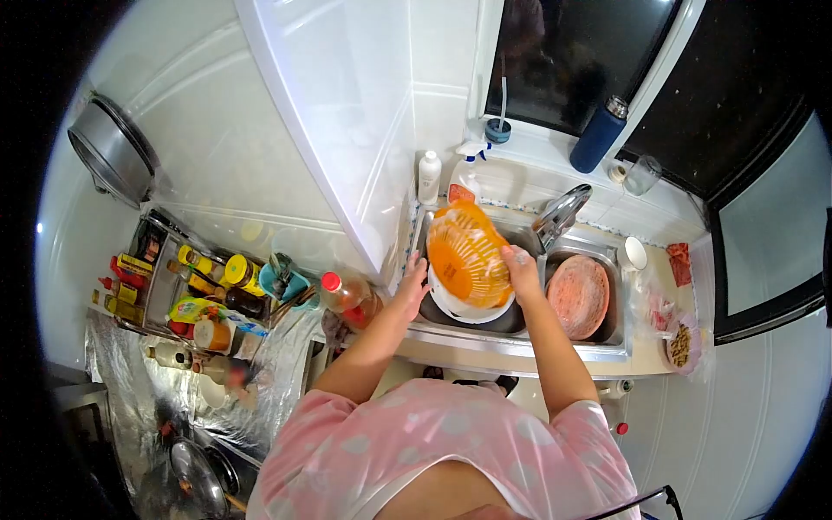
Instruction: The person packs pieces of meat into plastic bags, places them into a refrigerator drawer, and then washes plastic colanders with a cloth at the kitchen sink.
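Observation:
An orange plastic colander (pixel 462 256) is tilted up over the left sink basin (pixel 511 328), its slotted side blurred. My right hand (pixel 521 272) is closed on its right rim. My left hand (pixel 411 289) is beside its left edge, fingers stretched out, with a small gap to the colander. Beneath the colander a white bowl (pixel 446 306) sits in the left basin, mostly covered. In the right basin stands a round pinkish-orange basin (pixel 578 297).
The faucet (pixel 562 214) rises behind the sinks. Behind the left basin stand a spray bottle (pixel 465 178) and a white bottle (pixel 429 178). A white cup (pixel 633 254) is to the right. A red-capped bottle (pixel 348 299) stands near my left forearm, with a condiment rack (pixel 156 299) further left.

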`<state>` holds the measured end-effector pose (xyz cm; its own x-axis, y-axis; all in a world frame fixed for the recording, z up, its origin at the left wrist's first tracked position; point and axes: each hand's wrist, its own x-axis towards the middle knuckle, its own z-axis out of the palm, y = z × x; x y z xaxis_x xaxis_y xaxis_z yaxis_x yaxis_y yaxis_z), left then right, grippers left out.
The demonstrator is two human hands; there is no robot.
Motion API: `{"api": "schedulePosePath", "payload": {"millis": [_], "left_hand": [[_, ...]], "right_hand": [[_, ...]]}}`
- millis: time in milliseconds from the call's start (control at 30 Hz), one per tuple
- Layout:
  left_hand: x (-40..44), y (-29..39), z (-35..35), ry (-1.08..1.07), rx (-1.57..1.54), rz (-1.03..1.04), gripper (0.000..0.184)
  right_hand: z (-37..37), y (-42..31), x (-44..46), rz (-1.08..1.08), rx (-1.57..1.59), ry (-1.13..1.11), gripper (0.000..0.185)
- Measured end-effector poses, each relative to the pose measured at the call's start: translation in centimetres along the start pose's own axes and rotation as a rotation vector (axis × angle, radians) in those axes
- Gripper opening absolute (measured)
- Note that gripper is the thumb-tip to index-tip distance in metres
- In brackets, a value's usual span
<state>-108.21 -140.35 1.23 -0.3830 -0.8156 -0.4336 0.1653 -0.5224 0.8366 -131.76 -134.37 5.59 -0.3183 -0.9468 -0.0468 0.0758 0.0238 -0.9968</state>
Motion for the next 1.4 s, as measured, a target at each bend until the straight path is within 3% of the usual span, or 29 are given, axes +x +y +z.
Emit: {"api": "schedulePosePath", "payload": {"millis": [100,200,400,467,600,633,733,800,867,967,1067,1167,1267,1400], "left_hand": [[1.8,-1.8,-1.4,0.129,-0.043,-0.021,0.071],[3.6,-3.7,-2.2,0.200,-0.193,0.035,0.071],[3.2,-1.9,-2.7,0.131,-0.279,-0.003,0.052],[1.3,-0.1,-1.3,0.074,-0.265,0.069,0.049],[-0.3,1.4,-0.1,-0.002,-0.167,0.201,0.046],[-0.9,1.8,0.4,0.030,-0.110,0.218,0.045],[-2.8,3.0,2.2,0.087,0.021,0.255,0.044],[-2.8,2.7,2.4,0.071,0.055,0.258,0.043],[-3.6,3.4,3.4,0.065,0.055,0.231,0.043],[-3.6,3.5,4.2,0.054,0.036,0.301,0.042],[-4.6,4.3,4.4,0.056,0.212,0.356,0.041],[-5.9,4.6,4.2,0.038,0.368,0.375,0.041],[-6.3,4.5,4.1,0.037,0.411,0.468,0.042],[-5.2,3.9,4.5,0.127,0.347,0.555,0.044]], "right_hand": [[-1.5,1.8,0.1,0.073,0.407,0.048,0.038],[-3.2,4.5,0.4,0.160,0.521,0.088,0.040],[-4.4,5.6,-0.6,0.224,0.639,0.213,0.039],[-6.6,10.0,0.4,0.147,0.306,0.281,0.036],[-6.5,8.8,-0.5,0.004,-0.386,0.317,0.032],[-6.3,9.3,-0.3,-0.266,-0.752,0.421,0.030],[-1.3,3.2,-0.6,-0.486,-0.192,0.479,0.032],[2.0,-0.4,-2.5,-0.413,0.180,0.172,0.041],[5.0,-2.8,-4.3,-0.420,0.338,-0.082,0.048],[5.9,-5.4,-6.3,-0.879,-1.009,-0.254,0.045],[5.2,-4.6,-3.9,-0.935,-0.966,-0.151,0.042],[4.1,-5.4,-1.0,-0.697,-1.041,0.218,0.039],[3.6,-4.5,0.6,-0.567,-0.624,0.143,0.036],[5.8,-6.0,-1.3,-0.771,-0.824,0.152,0.040]]}}
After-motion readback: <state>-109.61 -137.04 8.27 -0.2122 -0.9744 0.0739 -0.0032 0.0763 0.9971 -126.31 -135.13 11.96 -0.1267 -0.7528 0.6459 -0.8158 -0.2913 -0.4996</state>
